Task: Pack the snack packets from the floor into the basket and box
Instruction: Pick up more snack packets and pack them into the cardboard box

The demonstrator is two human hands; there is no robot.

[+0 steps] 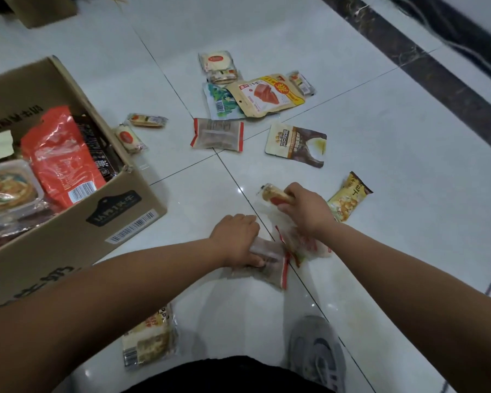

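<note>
My left hand (238, 239) grips a grey-brown snack packet with red ends (270, 268) low over the white floor. My right hand (304, 207) holds a small clear-wrapped cake packet (274, 194), with more clear and red packets (301, 245) bunched under my wrist. An open cardboard box (77, 219) stands at the left, holding an orange-red packet (60, 157) and a tray of food (6, 188). Several packets lie scattered ahead: a yellow one (349, 197), a brown-and-cream pouch (295, 144), a grey one with red ends (217, 134) and a meat pouch (267, 95). No basket is in view.
A bread packet (149, 338) lies near my left forearm. My grey shoe (318, 353) stands at the bottom right. Two small cakes (146, 120) (128, 137) lie beside the box. A dark marble strip (425, 66) crosses the floor at right. Another cardboard box (40, 9) sits far left.
</note>
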